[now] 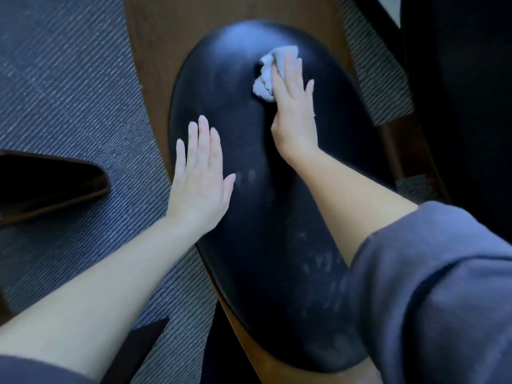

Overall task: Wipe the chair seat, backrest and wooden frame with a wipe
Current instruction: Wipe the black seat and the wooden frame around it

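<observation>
Two hands on cushion (pixel 249 189) | right hand (pixel 293 106) presses wipe (pixel 270 72), half hidden | left hand (pixel 201 176) flat, empty

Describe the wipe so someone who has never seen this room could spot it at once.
Find the big glossy black cushion on the wooden frame. Toward its far end, the right hand presses on a crumpled pale grey wipe. It is the only light, wrinkled thing on that dark smooth surface; the left hand lies flat and empty.

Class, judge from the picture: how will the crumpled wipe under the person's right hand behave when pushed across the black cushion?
The wipe is bunched in soft folds, so probably floppy and light. Under the flat right hand it should slide rather than roll. The cushion looks glossy, so likely low friction.
</observation>
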`<state>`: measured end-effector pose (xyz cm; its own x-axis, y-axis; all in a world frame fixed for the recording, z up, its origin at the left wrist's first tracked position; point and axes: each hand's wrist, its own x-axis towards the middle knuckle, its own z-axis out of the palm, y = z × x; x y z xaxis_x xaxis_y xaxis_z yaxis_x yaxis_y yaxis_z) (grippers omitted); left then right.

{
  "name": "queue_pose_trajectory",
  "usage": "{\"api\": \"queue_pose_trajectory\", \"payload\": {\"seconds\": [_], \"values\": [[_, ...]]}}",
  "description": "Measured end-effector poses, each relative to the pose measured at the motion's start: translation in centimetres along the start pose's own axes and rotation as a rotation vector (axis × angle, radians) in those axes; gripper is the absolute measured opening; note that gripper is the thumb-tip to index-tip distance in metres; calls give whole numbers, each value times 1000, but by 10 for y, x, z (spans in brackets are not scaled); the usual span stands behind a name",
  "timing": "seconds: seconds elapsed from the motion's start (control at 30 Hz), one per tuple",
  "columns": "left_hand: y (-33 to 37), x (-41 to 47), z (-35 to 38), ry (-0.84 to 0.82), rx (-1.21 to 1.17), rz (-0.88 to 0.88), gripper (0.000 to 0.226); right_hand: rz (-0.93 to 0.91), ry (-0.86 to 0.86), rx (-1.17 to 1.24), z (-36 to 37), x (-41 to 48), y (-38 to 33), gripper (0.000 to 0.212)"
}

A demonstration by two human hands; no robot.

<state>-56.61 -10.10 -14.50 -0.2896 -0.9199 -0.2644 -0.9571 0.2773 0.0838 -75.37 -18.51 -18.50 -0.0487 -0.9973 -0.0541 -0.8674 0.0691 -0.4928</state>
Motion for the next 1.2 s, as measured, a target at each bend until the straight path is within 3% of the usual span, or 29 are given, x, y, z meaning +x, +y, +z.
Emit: {"api": "queue_pose_trajectory", "payload": {"seconds": [0.17,0.27,0.33,0.4,0.53,0.6,0.67,0.73,0.8,0.87,0.97,1.07,1.13,1.2], "values": [[6,2,-1,-36,111,-15,78,482,42,-65,-17,-40,65,86],[6,3,-1,-53,121,-2,78,811,-20,-140,-27,-68,94,72],[6,4,1,-59,145,2,78,894,25,-117,-22,-66,83,68],[6,4,1,-64,161,3,78,765,66,29,-14,-61,49,68],[7,4,2,-35,161,-4,79,77,-152,165,2,-105,-24,66],[11,2,1,-30,169,-25,78,-191,-294,151,-1,-142,-20,72],[19,-3,1,-33,128,-58,77,-95,-260,139,-14,-171,18,73],[30,-13,3,-50,118,-51,75,241,-153,46,-34,-192,66,78],[43,-30,10,-70,150,55,74,522,-97,-107,-57,-211,105,82],[59,-50,19,-117,160,196,72,611,-102,-138,-67,-226,112,73],[78,-78,27,-188,149,317,68,455,-123,-64,-64,-255,60,63],[79,-94,21,-248,157,355,65,43,-385,63,-57,-312,-4,67],[75,-97,7,-341,172,384,68,-175,-535,154,-62,-346,-11,66],[75,-96,-14,-516,117,363,69,-85,-633,286,-80,-362,-4,61]]}}
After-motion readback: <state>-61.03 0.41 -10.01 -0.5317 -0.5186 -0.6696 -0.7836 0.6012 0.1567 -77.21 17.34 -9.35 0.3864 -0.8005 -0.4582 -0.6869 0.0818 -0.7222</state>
